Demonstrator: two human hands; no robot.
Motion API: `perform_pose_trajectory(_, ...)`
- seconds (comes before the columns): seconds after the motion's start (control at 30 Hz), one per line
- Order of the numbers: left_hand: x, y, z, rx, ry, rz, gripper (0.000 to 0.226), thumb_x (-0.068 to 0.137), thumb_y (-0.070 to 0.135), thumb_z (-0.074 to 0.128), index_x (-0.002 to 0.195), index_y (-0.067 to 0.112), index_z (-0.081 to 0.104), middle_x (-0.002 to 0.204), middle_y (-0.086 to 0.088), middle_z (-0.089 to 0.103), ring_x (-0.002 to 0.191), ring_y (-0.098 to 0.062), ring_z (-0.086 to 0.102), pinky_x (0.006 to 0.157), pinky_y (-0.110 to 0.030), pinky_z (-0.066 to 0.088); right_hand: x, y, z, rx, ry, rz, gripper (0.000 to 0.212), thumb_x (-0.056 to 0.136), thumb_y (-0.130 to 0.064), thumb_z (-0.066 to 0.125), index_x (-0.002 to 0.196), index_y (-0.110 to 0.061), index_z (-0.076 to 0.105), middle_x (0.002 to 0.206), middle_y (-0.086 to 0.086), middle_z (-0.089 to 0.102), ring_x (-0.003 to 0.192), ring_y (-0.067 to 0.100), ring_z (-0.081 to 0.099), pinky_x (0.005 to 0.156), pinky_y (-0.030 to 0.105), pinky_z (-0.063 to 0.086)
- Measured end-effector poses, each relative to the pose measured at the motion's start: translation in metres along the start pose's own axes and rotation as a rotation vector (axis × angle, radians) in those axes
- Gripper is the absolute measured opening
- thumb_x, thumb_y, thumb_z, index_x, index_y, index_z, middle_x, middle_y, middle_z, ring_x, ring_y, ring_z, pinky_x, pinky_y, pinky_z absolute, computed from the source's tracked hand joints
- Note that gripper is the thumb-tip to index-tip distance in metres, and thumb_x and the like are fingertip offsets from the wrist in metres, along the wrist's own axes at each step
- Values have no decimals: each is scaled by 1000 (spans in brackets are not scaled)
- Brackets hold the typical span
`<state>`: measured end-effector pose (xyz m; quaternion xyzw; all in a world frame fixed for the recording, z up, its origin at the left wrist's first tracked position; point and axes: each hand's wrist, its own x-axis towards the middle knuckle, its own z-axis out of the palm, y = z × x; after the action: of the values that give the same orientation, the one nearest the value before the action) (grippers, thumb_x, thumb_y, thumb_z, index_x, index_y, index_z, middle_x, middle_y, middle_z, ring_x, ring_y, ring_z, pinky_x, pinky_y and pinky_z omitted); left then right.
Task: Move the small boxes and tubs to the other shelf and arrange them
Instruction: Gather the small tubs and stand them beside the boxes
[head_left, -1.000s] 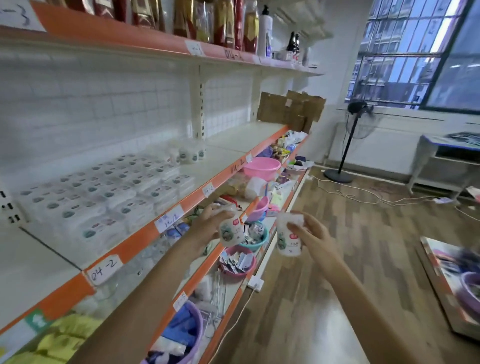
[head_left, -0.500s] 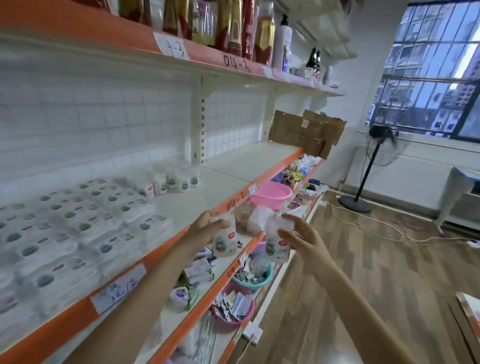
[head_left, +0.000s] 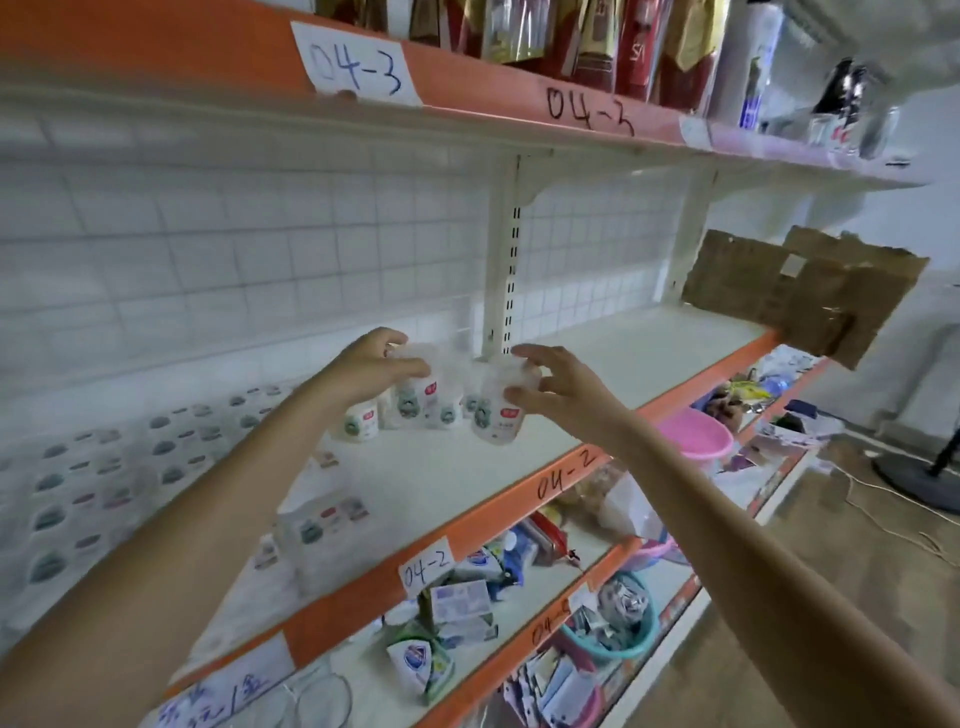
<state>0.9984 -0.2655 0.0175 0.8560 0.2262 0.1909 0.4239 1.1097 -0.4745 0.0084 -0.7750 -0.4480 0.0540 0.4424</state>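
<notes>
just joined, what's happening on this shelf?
A person is stocking small white tubs on the shelf marked 04-2. The left hand grips one tub from above beside the tubs already standing there. The right hand holds another tub tilted, just above the board at the right end of that group, not yet set down. Packed boxes fill the shelf to the left.

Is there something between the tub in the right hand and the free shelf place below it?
Nothing visible. The right hand holds its tub beside the standing tubs, over bare shelf.
</notes>
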Motion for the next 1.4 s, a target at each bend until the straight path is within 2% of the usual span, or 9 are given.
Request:
perform_pose_trajectory(0.3,29,-29,6,256,-7,-215,64,74,33,74,130,17,48,135,-2,48,120,-17,48,99,-31,40,122,27,35,-195,-411,-209,55,77,-29,73,127,-22,51,110,-1,49,108,15,47,87,23,37)
perform_pose_trajectory(0.37,34,-30,11,319,5,-274,62,75,30,74,130,16,48,130,-1,50,115,-18,51,95,-29,43,141,32,42,-250,-502,-261,56,78,-30,72,128,-22,50,114,-2,50,108,11,45,87,20,33)
perform_pose_trajectory(0.47,38,-34,17,377,28,-331,37,76,28,73,108,17,58,105,-3,47,97,-18,51,77,-24,39,162,41,51,-307,-608,-332,57,79,-30,71,130,-22,48,121,-1,50,107,9,43,87,19,31)
perform_pose_trajectory(0.57,35,-39,25,389,72,-384,65,78,28,72,134,7,46,131,-6,50,116,-19,50,87,-21,36,176,49,61,-342,-697,-393,60,79,-33,71,133,-23,46,129,1,50,115,13,45,94,23,33)
perform_pose_trajectory(0.7,29,-46,34,345,144,-436,71,77,23,73,138,8,38,140,-7,45,124,-19,46,95,-23,36,185,57,72,-379,-783,-416,64,80,-35,69,137,-24,42,137,1,48,125,21,44,105,32,33)
perform_pose_trajectory(0.9,21,-55,41,414,250,-373,59,77,21,72,131,10,49,133,-7,49,116,-19,51,90,-24,40,182,69,79,-515,-709,-527,63,84,-44,61,140,-26,38,140,-2,43,132,21,29,107,37,17)
perform_pose_trajectory(1.03,22,-59,42,407,281,-321,52,77,19,72,126,11,53,127,-5,53,110,-18,54,91,-27,44,185,75,82,-445,-626,-597,52,81,-49,60,129,-32,48,121,-3,58,118,20,44,97,37,23)
perform_pose_trajectory(1.17,23,-64,46,351,318,-319,44,78,18,72,119,14,58,122,-5,54,107,-19,55,96,-37,46,187,79,84,-450,-578,-630,38,83,-44,60,119,-33,55,104,-3,61,109,19,44,88,33,22)
perform_pose_trajectory(1.4,31,-65,46,372,348,-274,43,79,15,69,120,10,58,119,-6,56,107,-20,56,94,-33,46,187,80,85,-456,-538,-618,37,83,-44,59,118,-31,56,104,1,62,109,19,44,97,38,26)
